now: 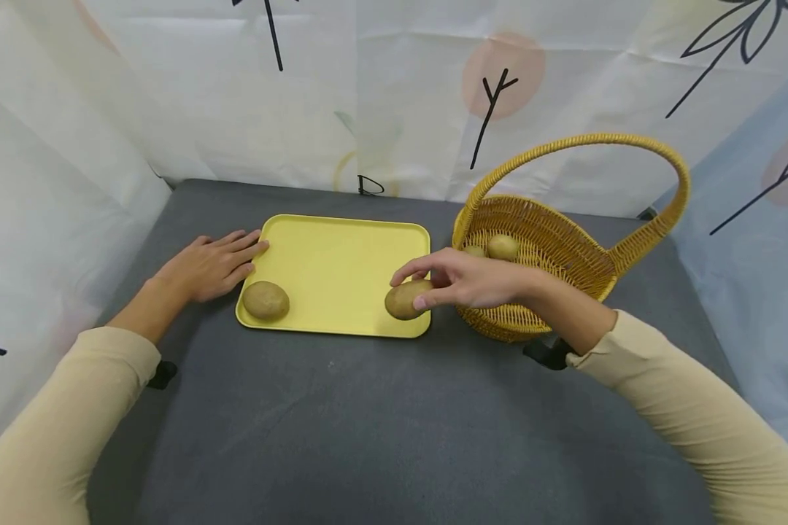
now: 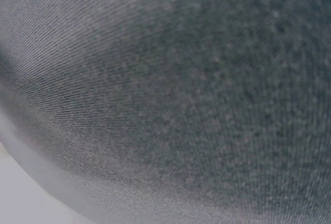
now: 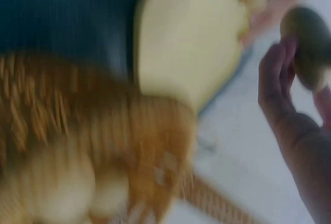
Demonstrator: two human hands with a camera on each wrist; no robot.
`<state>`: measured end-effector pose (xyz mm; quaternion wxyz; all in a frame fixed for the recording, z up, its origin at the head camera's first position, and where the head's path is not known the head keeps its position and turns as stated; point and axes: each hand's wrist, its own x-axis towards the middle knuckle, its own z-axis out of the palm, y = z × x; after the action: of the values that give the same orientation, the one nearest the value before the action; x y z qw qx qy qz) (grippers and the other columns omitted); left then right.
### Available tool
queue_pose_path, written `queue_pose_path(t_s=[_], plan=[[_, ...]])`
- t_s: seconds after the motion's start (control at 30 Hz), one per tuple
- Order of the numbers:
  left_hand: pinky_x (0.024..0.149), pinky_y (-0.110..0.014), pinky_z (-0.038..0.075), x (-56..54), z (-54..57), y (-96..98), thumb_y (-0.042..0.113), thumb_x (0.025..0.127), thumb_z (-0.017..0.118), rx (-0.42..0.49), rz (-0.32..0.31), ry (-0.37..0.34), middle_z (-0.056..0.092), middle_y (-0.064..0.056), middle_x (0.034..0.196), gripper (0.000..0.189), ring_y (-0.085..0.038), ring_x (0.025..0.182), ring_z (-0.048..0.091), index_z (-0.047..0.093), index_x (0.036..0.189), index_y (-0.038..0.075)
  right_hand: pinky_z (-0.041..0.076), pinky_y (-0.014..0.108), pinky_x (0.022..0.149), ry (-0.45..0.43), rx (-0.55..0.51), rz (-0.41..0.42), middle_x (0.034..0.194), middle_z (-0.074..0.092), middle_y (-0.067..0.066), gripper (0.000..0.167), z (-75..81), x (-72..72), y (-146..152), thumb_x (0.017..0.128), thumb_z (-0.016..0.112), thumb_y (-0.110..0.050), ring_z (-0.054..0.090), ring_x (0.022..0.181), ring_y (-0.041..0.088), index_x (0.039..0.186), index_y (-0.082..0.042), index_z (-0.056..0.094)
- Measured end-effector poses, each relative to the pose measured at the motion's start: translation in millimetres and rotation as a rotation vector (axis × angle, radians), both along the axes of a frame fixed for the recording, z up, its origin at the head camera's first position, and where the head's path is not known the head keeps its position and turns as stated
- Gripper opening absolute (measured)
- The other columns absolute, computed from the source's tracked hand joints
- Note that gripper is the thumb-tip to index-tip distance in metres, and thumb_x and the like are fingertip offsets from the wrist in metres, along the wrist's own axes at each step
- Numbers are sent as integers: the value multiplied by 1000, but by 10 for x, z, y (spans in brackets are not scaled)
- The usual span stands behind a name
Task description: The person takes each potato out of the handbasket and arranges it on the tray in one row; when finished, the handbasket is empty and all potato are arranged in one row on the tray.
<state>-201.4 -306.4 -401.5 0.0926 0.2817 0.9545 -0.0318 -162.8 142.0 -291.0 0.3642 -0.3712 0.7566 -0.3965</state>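
Note:
My right hand (image 1: 462,281) grips a potato (image 1: 404,300) between thumb and fingers over the right end of a yellow tray (image 1: 328,270). In the blurred right wrist view the same potato (image 3: 306,48) shows in the fingers. My left hand (image 1: 213,266) lies flat with straight fingers, its fingertips touching the tray's left edge. Another potato (image 1: 265,301) rests in the tray's near left corner, close to that hand. The left wrist view holds only grey cloth (image 2: 181,100), with no hand visible.
Right of the tray stands a yellow wicker basket (image 1: 532,219) with a tall arched handle (image 1: 584,138). Potatoes (image 1: 502,247) lie inside it; my right forearm hides part of it. Grey cloth (image 1: 368,415) covers the table, and a printed white curtain (image 1: 407,95) hangs behind.

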Motion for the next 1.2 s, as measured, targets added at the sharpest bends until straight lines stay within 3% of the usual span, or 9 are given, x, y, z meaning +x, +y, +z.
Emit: queue_pose_path(t_s=[0.17,0.23,0.3,0.47,0.7,0.87,1.03,1.2], plan=[[105,-64,29,-23,19,4,38,109,36,-16,4,-11,22,-12,164,55,-38,147,26,28,159,15,43,27,69,79,-102,-34,117,63,7,41,-424,103,-402,98,64,-10,52,64,23,136,1,56],[105,-64,28,-26,19,9,38,109,35,-17,8,-18,22,-12,164,55,-39,147,26,28,159,15,42,25,66,124,-123,-54,105,63,8,40,-571,130,-562,98,65,-9,46,59,18,135,3,57],[105,-64,28,-28,15,14,38,109,35,-19,11,-22,21,-12,164,55,-39,147,26,27,159,16,40,24,65,166,-121,-83,95,60,7,39,-685,152,-706,98,65,-9,42,58,12,134,2,58],[103,-64,30,-19,16,28,37,109,36,-17,12,-16,23,-13,164,55,-40,146,27,29,159,15,39,22,67,234,-112,-154,86,55,4,38,-871,169,-989,97,67,-9,45,67,10,133,-1,60],[102,-64,32,-7,19,33,37,109,37,-11,12,-4,24,-12,163,54,-39,145,29,31,158,15,36,20,62,249,-126,-205,80,52,4,39,-1002,104,-1250,94,69,-7,42,62,11,132,-1,62],[101,-65,32,-14,5,34,37,109,36,-13,11,-3,24,-12,164,54,-39,146,29,30,158,15,36,20,63,265,-101,-196,81,55,5,41,-1070,56,-1407,95,69,-9,44,65,11,134,-1,61],[101,-64,33,-21,-12,37,37,109,37,-15,1,4,24,-13,163,54,-39,145,30,31,158,15,41,21,74,307,-60,-226,100,62,9,45,-1092,31,-1496,96,69,-10,51,77,13,138,-2,55],[101,-63,34,-21,-12,26,36,109,38,-20,-1,16,24,-13,163,54,-38,145,30,31,158,14,44,23,82,285,-31,-291,117,65,9,41,-1069,31,-1512,96,68,-12,59,90,17,135,-3,57]])
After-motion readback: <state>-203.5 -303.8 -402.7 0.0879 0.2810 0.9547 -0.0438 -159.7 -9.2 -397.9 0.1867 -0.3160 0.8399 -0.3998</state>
